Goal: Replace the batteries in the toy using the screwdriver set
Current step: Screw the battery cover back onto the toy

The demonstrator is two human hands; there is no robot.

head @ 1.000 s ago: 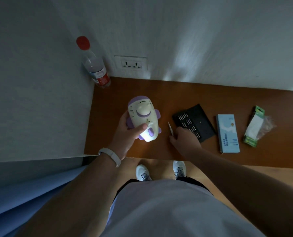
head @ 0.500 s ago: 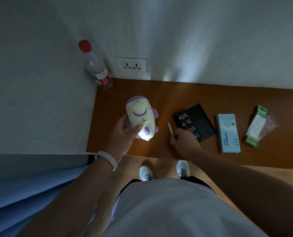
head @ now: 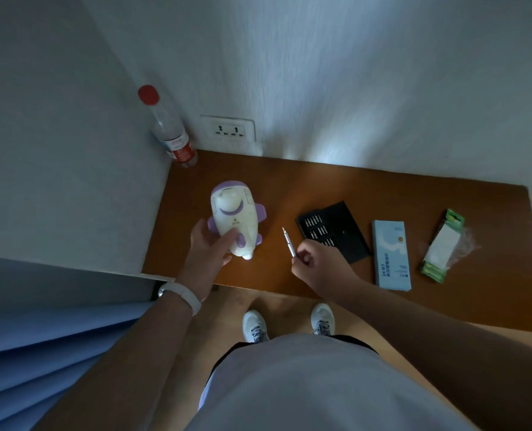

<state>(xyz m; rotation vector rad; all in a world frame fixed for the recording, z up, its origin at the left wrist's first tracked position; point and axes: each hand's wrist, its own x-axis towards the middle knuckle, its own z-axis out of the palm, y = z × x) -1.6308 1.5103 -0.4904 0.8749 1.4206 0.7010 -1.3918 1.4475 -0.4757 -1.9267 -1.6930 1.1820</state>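
The black case lies open on the bench, holding short rows of metal bits in slots along its left half, while its right half is too dark to make out. Just right of it lies a pale blue box printed with "24" on its near end; the smaller writing beside that is unreadable. Farther right sits a green-and-white pack in clear plastic, its contents hard to tell. A clear bottle with a red cap and red label stands in the far left corner beside a wall socket – the label's text is too small to read. The toy, a white and purple aeroplane with a tiny illegible mark on its belly, is over the bench's left part, gripped by the left hand, thumb across the body and fingers curled behind. The right hand has its fingers clamped round the screwdriver – tip pointing toward the wall, between toy and case.
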